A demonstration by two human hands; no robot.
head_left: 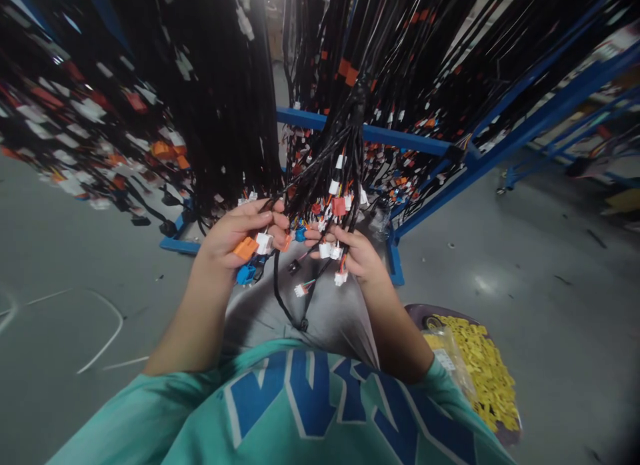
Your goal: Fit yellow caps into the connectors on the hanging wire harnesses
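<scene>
Both hands are at a hanging wire harness [355, 125] of black-sleeved cables that fans out into several coloured connectors. My left hand [245, 228] is closed round some of its branches, thumb against fingers. An orange connector [245, 248], a white connector [264, 243] and a blue connector [246, 274] stick out below that palm. My right hand [357, 252] has its fingers curled round other branches, beside white connectors [330, 250]. A red connector [339, 206] hangs just above it. Between the hands dangle a small blue connector [300, 233] and a black cable [278, 285].
Dense bundles of black harnesses [225, 85] with white, red and orange connectors hang at left and behind. A blue metal rack [410, 140] crosses in front, its foot [395, 262] on the grey floor. At lower right stands a tub [515, 418] of yellow pieces [480, 365].
</scene>
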